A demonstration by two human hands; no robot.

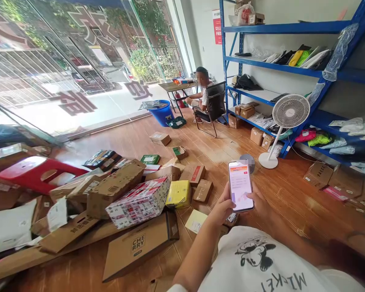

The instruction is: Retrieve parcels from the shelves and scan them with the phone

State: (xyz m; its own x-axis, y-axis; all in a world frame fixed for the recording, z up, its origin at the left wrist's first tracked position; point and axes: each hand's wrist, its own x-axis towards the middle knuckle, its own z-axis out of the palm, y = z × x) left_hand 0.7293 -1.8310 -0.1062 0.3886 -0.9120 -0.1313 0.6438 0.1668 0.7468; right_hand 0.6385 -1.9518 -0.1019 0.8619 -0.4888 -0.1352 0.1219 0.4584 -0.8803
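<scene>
A smartphone with a lit screen is held upright in front of my chest. My left hand grips its left edge, the thumb at the lower left corner. On the other side, my right hand wraps the right edge, and its thumb lies over the lower right of the screen. The screen shows an orange banner above a pale page; its text is too small to read. Below and left of the phone, a pale yellow box and a small brown carton lie on the floor.
Many parcels are heaped at the left, among them a CHERRY carton and a red plastic stool. A white fan stands before blue shelving. Farther back, a person sits in a chair near a blue bin.
</scene>
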